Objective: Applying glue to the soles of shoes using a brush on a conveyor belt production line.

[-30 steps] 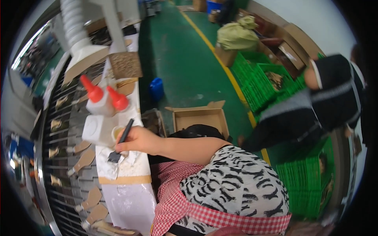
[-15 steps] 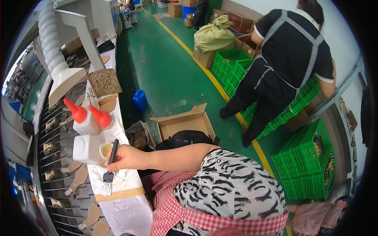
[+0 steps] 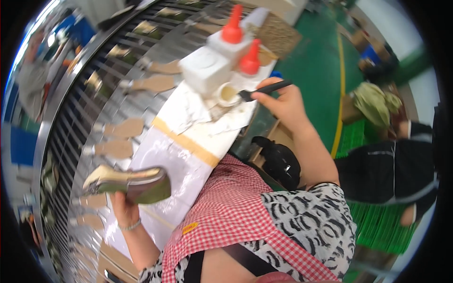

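Observation:
My left hand (image 3: 124, 212) grips a shoe upper (image 3: 158, 186), olive green with a beige lining, held up over the left edge of the bench. Its sole side shows only in part. In my right hand (image 3: 287, 104) is a black-handled brush (image 3: 272, 87), pinched between thumb and fingers. The dark brush head lies right beside the rim of a small open jar (image 3: 228, 94) of pale yellowish liquid; blur hides whether they touch. Crumpled white cloth (image 3: 188, 113) lies around the jar on the white bench (image 3: 163, 151).
White bottles (image 3: 205, 68) with red nozzle caps (image 3: 232, 29) stand behind the jar. To the left runs a slatted conveyor (image 3: 118, 75) carrying insoles (image 3: 127, 128) and shoe uppers. A black bag (image 3: 281, 162) sits in a carton right of the bench. A co-worker (image 3: 389, 165) stands by green crates at right.
My view has turned toward the conveyor. My left hand has come into view holding the shoe upper. The brush has gone from over the white cloth to the jar's rim.

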`<state>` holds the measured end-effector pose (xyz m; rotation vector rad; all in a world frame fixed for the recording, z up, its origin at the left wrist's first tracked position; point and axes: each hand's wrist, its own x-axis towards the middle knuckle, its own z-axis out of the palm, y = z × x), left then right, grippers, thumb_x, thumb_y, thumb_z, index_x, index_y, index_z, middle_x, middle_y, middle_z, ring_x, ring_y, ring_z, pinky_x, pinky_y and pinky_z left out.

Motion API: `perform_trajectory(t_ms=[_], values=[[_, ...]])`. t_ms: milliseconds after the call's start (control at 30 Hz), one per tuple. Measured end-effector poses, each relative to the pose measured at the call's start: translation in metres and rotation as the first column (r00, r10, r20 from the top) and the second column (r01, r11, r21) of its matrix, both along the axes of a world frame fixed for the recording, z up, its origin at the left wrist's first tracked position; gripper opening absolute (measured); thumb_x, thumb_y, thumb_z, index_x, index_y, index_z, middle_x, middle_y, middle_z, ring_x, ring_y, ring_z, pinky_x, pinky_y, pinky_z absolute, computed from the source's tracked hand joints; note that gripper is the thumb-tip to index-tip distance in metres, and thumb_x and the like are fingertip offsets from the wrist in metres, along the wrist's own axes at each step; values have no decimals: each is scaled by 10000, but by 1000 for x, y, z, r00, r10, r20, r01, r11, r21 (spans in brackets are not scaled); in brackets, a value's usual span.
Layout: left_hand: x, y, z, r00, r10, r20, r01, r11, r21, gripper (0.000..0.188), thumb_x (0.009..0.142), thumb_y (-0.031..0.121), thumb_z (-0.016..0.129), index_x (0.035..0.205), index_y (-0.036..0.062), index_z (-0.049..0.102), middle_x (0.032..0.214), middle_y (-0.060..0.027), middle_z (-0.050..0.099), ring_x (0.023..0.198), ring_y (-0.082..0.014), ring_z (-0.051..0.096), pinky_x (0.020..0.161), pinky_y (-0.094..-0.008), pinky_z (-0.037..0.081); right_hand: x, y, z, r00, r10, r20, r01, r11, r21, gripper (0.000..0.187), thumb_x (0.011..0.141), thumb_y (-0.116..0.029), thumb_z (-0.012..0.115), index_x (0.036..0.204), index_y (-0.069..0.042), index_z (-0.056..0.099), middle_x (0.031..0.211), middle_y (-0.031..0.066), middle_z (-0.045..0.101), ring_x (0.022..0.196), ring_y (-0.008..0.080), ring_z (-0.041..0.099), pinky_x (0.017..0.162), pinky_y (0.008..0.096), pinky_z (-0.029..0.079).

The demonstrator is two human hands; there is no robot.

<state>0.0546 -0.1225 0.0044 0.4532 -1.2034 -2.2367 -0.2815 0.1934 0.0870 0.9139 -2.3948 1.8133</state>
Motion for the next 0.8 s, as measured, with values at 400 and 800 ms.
perform_trajectory(t_ms=[400,800], values=[[-5,37,24,961,217,170,-182,963,-200,909,645,346,843,1323,-14,355,1219,-141,535,1150,-272,517,1000,-393,402,-48,-52,-37,984,117,-136,-13,804,595,212,717,-124,729,885,-35,634,759,77,642,657,174,579,603,316,441],[-33,46,17,922,288,260,-166,898,-406,779,701,252,811,1302,-12,390,1220,-134,546,1142,-228,519,1001,-356,397,-48,-41,-30,988,154,-5,-135,875,465,182,726,-76,705,878,-16,623,802,71,642,758,155,596,689,290,458]])
